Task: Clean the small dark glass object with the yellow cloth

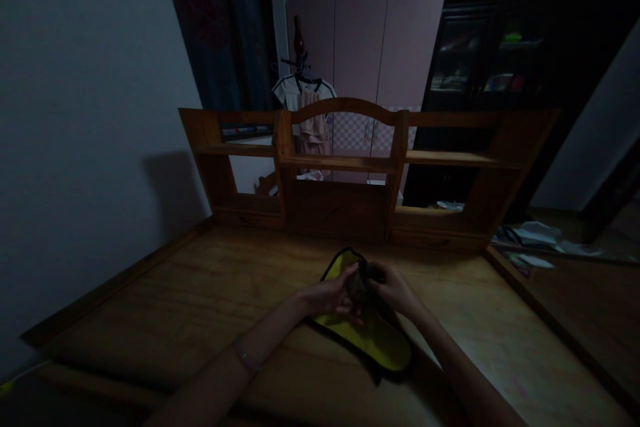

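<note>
A yellow cloth (376,341) with a dark edge lies on the wooden desk (200,307) in front of me. My left hand (334,294) and my right hand (393,288) meet above its far end. Both are closed round a small dark object (361,280) held between them. The light is too dim to name that object. A thin band sits on my left wrist (243,354).
A wooden shelf unit (345,167) with open compartments stands along the desk's back edge. Behind it are a pink wardrobe (370,47), clothes on a hanger (305,100) and a dark cabinet (500,67). Papers (535,237) lie at the right.
</note>
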`<state>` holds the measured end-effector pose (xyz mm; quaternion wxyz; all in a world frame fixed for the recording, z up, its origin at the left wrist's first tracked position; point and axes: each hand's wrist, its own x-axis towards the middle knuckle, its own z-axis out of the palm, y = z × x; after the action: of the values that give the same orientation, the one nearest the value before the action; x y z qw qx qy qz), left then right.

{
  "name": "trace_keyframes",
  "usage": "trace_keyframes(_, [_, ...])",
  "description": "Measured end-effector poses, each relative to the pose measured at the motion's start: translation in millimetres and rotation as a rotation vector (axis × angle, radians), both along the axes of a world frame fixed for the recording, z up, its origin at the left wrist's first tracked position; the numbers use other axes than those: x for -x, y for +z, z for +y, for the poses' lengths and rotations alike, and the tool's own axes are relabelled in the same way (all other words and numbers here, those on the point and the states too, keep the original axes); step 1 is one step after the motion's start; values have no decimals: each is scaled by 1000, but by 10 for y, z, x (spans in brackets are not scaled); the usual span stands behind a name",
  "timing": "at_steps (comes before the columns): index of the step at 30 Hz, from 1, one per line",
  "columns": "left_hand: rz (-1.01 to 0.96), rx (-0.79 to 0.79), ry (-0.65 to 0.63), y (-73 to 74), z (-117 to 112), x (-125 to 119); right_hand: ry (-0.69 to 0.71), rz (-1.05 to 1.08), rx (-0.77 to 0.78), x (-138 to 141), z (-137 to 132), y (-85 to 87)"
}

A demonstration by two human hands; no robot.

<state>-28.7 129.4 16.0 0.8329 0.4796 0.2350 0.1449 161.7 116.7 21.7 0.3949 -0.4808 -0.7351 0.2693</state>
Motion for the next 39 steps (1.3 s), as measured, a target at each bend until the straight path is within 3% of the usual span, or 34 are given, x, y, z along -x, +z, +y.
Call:
trace_keyframes(3, [-22,-4,75,5,-18,-6,-27,65,37,-51,70,-65])
trace_keyframes(7, [-14,-8,197,-4,-43,-35,-119,74,-28,-73,75,-75])
trace_keyframes(14, [-67,128,192,-16,1,-19,-253,-118,-173,-17,-65,56])
trace_keyframes(22, [-46,231,255,57,7,7,-162,-70,-190,42,-121,128])
trace_keyframes(27, [-53,179,160,16,11,-8,-61,31,-32,35,-55,-12])
trace_keyframes(30, [-25,142,165,-43,32,-17,13,93,8,43,-36,-101])
trace_keyframes(39, [-45,60,140,-99,31,-32,74,137,-70,66,-25,-143])
